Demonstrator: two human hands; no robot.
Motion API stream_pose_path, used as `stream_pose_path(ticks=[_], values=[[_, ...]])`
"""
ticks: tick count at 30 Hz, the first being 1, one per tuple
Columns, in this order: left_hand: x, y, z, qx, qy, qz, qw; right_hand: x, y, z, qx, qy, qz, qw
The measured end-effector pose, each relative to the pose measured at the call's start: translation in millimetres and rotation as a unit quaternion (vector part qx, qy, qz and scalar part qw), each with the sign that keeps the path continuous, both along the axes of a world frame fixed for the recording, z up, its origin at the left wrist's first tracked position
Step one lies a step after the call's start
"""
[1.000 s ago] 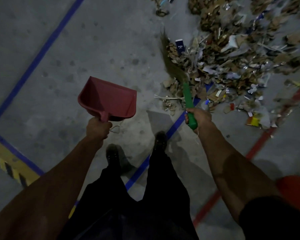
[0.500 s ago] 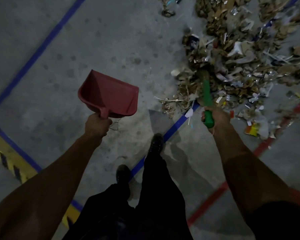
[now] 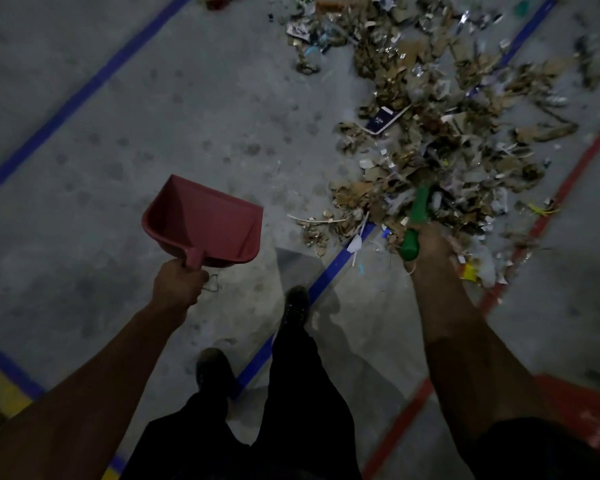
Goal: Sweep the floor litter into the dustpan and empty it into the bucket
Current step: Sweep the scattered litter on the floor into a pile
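Note:
My left hand grips the handle of an empty red dustpan, held off the floor with its mouth facing away from me. My right hand grips the green handle of a broom; its bristles reach into the litter and are hard to make out. A wide pile of litter, torn cardboard, paper scraps and foil, spreads across the grey floor ahead on the right. A red bucket shows partly at the lower right, behind my right arm.
Blue floor lines run diagonally at left and under my feet. A red line crosses at right. A yellow strip lies at lower left. A dark blue booklet lies in the pile.
The broom has swung right, from the pile's left edge into its near side. I have stepped forward, and the pile now sits closer. The dustpan stays held up at left.

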State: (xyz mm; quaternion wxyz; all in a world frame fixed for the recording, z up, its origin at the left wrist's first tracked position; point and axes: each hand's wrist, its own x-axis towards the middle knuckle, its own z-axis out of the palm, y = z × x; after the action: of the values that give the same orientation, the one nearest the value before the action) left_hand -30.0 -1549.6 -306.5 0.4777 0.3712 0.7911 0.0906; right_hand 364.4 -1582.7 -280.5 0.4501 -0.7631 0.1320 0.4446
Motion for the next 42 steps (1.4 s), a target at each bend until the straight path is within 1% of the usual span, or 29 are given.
stream_pose_path(ticks=[2, 4, 10, 12, 16, 20, 24, 27, 30, 32, 35, 42], values=[[-11.0, -5.0, 3.3, 0.004, -0.006, -0.009, 1.000, -27.3, -5.5, 6.8, 0.010, 0.020, -0.027, 0.999], [-26.0, -10.8, 6.3, 0.011, -0.018, -0.016, 1.000, -57.8, -12.1, 14.7, 0.006, 0.019, -0.042, 0.999], [-94.1, -30.2, 21.7, 0.027, -0.054, -0.067, 0.996, -165.1, -60.1, 51.3, -0.001, -0.079, -0.080, 0.994], [-120.8, -37.2, 33.1, 0.027, -0.054, -0.082, 0.995, -200.5, -78.7, 70.2, 0.006, -0.091, -0.076, 0.993], [-168.3, -48.4, 60.7, 0.026, -0.069, -0.084, 0.994, -266.0, -109.1, 103.7, 0.022, -0.075, -0.065, 0.995], [-203.8, -48.6, 78.1, 0.035, -0.069, -0.084, 0.993, -312.8, -117.0, 124.5, 0.029, -0.050, -0.052, 0.997], [-228.9, -38.1, 86.3, 0.047, -0.069, -0.074, 0.994, -336.2, -106.6, 136.1, 0.054, 0.018, -0.027, 0.998], [-239.3, -21.4, 92.1, 0.050, -0.075, -0.063, 0.994, -342.9, -85.3, 135.4, 0.100, 0.101, -0.031, 0.989], [-246.5, 6.4, 95.0, 0.051, -0.068, -0.045, 0.995, -346.0, -49.2, 128.2, 0.177, 0.205, -0.065, 0.960], [-251.0, 31.7, 95.4, 0.052, -0.059, -0.032, 0.996, -347.5, -15.2, 119.1, 0.195, 0.239, -0.071, 0.949], [-255.3, 81.3, 92.2, 0.051, -0.055, -0.021, 0.997, -349.2, 49.0, 107.2, 0.183, 0.256, -0.033, 0.949], [-260.3, 214.3, 109.6, 0.047, -0.030, 0.022, 0.998, -355.0, 216.9, 110.2, 0.107, 0.232, 0.074, 0.964]])
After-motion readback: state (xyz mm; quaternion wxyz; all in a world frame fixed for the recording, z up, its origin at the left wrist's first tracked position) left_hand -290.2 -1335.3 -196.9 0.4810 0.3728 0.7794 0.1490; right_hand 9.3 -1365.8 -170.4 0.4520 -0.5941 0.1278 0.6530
